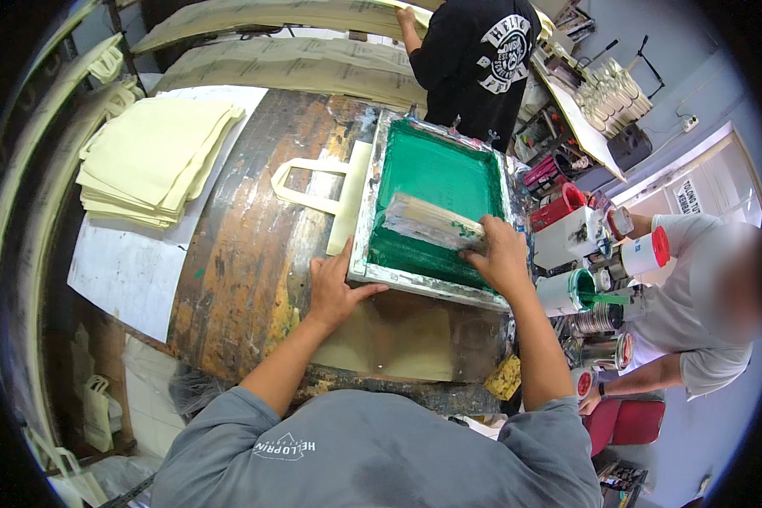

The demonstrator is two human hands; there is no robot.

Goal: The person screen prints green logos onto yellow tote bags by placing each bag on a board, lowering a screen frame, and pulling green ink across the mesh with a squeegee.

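Note:
A screen-printing frame (432, 284) with a pale, paint-marked border lies on the table, its mesh (440, 165) coated in green ink. My right hand (503, 261) is closed on the right end of a wooden squeegee (423, 222), which lies slanted across the mesh. At the frame's near left corner, my left hand (334, 293) touches the border with thumb and fingers spread. From under the frame's left side sticks out a cream tote bag (347, 207), its handle loop pointing left. How far the bag reaches below the frame is hidden.
A stack of cream bags (157, 157) sits on white sheets at the table's (245, 220) left. Ink cans and a green-smeared tub (567, 292) crowd the right side. One person (483, 68) stands beyond the frame, another (694, 254) at right. A yellow sponge (504, 378) lies near my right forearm.

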